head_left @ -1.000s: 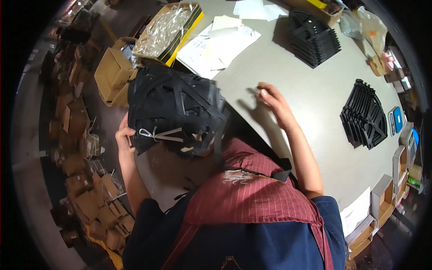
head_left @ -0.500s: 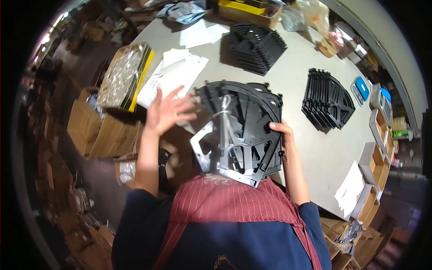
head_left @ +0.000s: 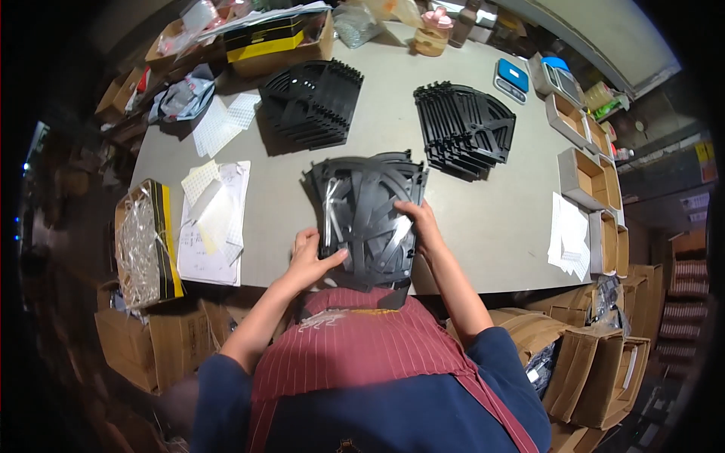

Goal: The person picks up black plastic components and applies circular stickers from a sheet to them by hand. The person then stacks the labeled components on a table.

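Note:
A stack of black, fan-shaped plastic frames [head_left: 370, 204] sits upright-tilted at the table's near edge, close against my apron. My left hand [head_left: 311, 260] is closed on its lower left side, with the thumb over the front face. On the upper right side my right hand [head_left: 421, 224] grips the same stack, thumb on the front and fingers behind. A shiny, transparent strip [head_left: 329, 208] shows along the stack's left part; I cannot tell what it is. Beyond, two more piles of such frames stand, a left pile [head_left: 313, 102] and a right pile [head_left: 468, 128].
Papers [head_left: 215, 226] lie at the left beside a yellow-black box of transparent plastic bags [head_left: 143, 245]. A blue-topped scale [head_left: 511, 79] and small open cardboard trays [head_left: 581, 177] line the right side. A pink-lidded cup [head_left: 433, 34] is at the back. Cartons [head_left: 596, 370] stand below the table.
My left hand, spread open and apart from the stack before, now grips its lower left side. The silvery edge that showed at the stack's lower left is out of sight. My view has turned.

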### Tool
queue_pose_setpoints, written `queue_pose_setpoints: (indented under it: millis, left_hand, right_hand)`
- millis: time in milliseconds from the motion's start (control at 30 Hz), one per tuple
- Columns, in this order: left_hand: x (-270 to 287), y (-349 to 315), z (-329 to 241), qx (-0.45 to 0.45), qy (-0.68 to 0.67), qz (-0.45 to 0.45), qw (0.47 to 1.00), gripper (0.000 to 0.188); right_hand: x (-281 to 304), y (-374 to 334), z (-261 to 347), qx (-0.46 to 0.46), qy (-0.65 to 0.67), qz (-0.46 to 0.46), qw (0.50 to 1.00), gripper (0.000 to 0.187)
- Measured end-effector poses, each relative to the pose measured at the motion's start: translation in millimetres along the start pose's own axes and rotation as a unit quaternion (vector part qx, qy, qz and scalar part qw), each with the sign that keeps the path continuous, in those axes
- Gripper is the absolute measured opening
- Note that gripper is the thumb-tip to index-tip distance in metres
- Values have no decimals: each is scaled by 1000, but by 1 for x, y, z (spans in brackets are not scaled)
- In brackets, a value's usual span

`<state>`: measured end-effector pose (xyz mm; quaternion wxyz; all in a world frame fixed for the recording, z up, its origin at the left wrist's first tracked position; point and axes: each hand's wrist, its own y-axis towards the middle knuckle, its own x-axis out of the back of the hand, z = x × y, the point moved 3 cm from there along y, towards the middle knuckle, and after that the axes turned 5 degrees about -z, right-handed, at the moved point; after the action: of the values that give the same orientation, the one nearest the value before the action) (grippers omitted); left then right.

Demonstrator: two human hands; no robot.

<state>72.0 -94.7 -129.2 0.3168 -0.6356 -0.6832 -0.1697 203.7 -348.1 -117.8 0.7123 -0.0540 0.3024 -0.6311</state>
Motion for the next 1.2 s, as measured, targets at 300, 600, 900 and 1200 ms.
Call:
queue_pose_setpoints:
  millis: [300,600,900,1200]
  left_hand:
    - [23,5,-33,140,-367,27,919,68]
    - [13,1,-45,58,7,-86,995,76]
    - [-5,-10,-60,33,108,-133,985,57]
    - [-14,-22,-54,57,64,-197,977,80]
  right_hand:
    - [-7,-10,15,-11,-42,77,996,61]
    - [-13,-5,12,46,-129,111,984,78]
    - [33,40,48,267,-681,-30,681,80]
    - [106,117,57,324,-678,-100,652,72]
